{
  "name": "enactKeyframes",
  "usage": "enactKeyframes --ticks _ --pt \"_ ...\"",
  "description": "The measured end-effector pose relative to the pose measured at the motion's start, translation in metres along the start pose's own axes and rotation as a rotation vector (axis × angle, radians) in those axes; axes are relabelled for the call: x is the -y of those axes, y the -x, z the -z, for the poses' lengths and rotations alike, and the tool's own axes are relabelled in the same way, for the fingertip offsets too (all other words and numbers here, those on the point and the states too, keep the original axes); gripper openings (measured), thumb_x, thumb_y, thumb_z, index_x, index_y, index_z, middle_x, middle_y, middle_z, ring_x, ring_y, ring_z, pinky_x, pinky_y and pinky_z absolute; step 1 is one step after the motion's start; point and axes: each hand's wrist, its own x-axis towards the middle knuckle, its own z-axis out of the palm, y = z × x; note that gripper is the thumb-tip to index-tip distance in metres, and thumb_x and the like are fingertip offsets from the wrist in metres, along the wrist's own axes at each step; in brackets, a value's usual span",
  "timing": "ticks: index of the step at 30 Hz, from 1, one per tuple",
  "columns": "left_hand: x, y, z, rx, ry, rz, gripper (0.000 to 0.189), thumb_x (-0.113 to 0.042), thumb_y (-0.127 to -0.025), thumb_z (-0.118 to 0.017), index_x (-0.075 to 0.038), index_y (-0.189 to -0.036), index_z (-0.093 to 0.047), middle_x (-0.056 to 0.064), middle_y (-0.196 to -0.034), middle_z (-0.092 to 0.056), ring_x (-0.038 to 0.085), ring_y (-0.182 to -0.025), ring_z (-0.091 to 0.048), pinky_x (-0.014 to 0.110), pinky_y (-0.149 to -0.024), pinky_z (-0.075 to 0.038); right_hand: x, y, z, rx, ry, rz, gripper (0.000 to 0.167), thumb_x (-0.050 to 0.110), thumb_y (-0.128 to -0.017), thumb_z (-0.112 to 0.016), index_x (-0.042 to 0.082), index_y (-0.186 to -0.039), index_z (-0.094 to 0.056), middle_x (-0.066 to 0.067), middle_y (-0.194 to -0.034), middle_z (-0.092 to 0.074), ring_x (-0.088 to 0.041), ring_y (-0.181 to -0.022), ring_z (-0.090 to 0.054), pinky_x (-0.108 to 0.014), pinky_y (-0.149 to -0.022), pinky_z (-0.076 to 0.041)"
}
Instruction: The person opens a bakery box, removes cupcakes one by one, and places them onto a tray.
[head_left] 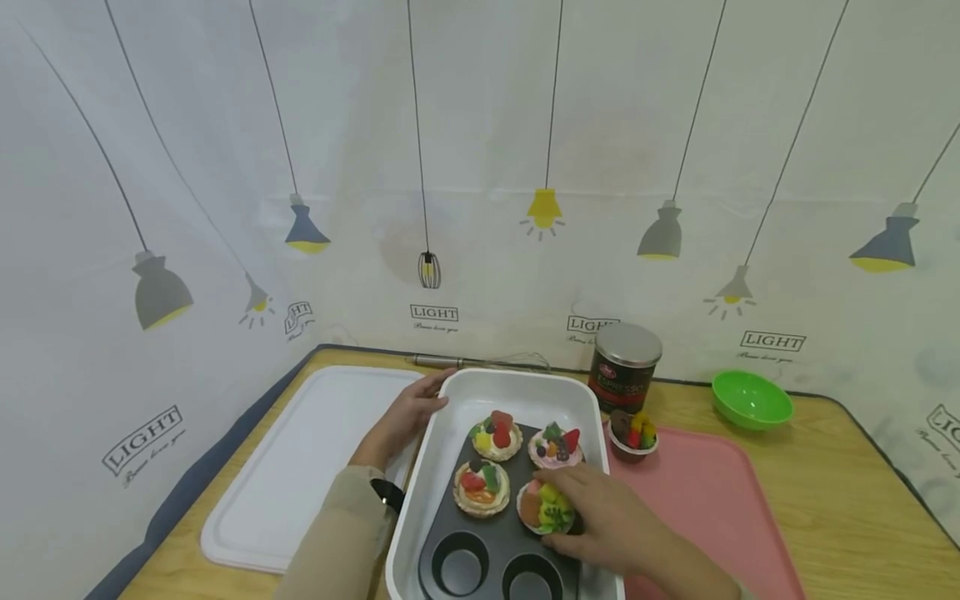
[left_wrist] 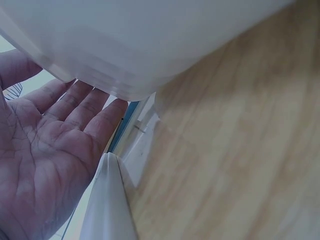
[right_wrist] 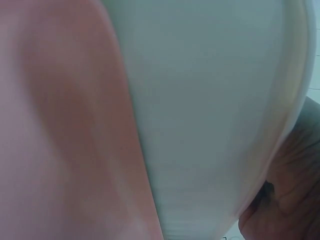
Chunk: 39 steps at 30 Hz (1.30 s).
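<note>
In the head view, a deep white bin (head_left: 517, 390) contains a dark muffin tin (head_left: 495, 540). Toy fruit tarts sit in its cups: one with red and green fruit (head_left: 496, 435), a pink one (head_left: 556, 448) and an orange-topped one (head_left: 481, 490). My right hand (head_left: 618, 512) grips a yellow-and-green topped tart (head_left: 551, 507) between fingers and thumb, at the tin's right side. The two nearest cups hold nothing. My left hand (head_left: 401, 421) holds the bin's far left edge, thumb over the rim; in the left wrist view its fingers (left_wrist: 90, 107) reach under the bin's side.
On the left lies a white tray (head_left: 300, 467). To the right, a cupcake (head_left: 632, 437) stands on a pink tray (head_left: 697, 492), near an espresso tin (head_left: 624, 371). A green bowl (head_left: 752, 402) sits farther right. Behind the bin lies a whisk (head_left: 450, 362) along the wall.
</note>
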Motion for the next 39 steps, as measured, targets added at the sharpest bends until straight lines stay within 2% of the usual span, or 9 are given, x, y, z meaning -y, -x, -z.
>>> enactKeyframes --ticks 10,20,31,39 --pt "0.0025 -0.0004 0.0022 0.02 -0.009 -0.017 0.062 -0.007 -0.1 -0.052 -0.007 -0.158 -0.029 0.017 -0.16 -0.032 0.037 -0.139 -0.042 0.043 -0.105 -0.047 0.0002 -0.0005 0.0015 0.019 -0.009 -0.004 0.069 0.041 -0.081 -0.079 0.019 -0.142 -0.054 0.0 -0.134 -0.058 -0.019 -0.122 -0.055 -0.049 -0.099 -0.05" --pt "0.0 0.0019 -0.0012 -0.016 0.003 0.004 0.063 -0.006 -0.098 -0.054 -0.007 -0.157 -0.032 0.016 -0.161 -0.033 0.034 -0.136 -0.046 0.04 -0.102 -0.049 0.0004 -0.0015 0.0006 0.021 0.001 -0.009 0.07 0.041 -0.079 -0.079 0.018 -0.14 -0.053 0.001 -0.131 -0.059 -0.017 -0.116 -0.056 -0.048 -0.097 -0.051" --pt "0.0009 -0.0003 0.0003 0.013 -0.013 -0.011 0.061 -0.006 -0.101 -0.051 -0.007 -0.158 -0.03 0.018 -0.16 -0.032 0.036 -0.136 -0.045 0.041 -0.102 -0.05 -0.001 -0.0016 0.0008 0.015 -0.01 -0.02 0.071 0.04 -0.077 -0.081 0.019 -0.14 -0.053 -0.001 -0.133 -0.058 -0.019 -0.118 -0.055 -0.049 -0.098 -0.05" --pt "0.0016 -0.0002 0.0003 -0.004 -0.008 0.008 0.063 -0.007 -0.1 -0.053 -0.008 -0.158 -0.03 0.015 -0.16 -0.033 0.031 -0.135 -0.048 0.039 -0.101 -0.05 0.0009 -0.0011 0.0012 0.001 -0.001 -0.011 0.071 0.038 -0.077 -0.081 0.018 -0.14 -0.054 0.001 -0.13 -0.058 -0.015 -0.114 -0.055 -0.046 -0.096 -0.051"
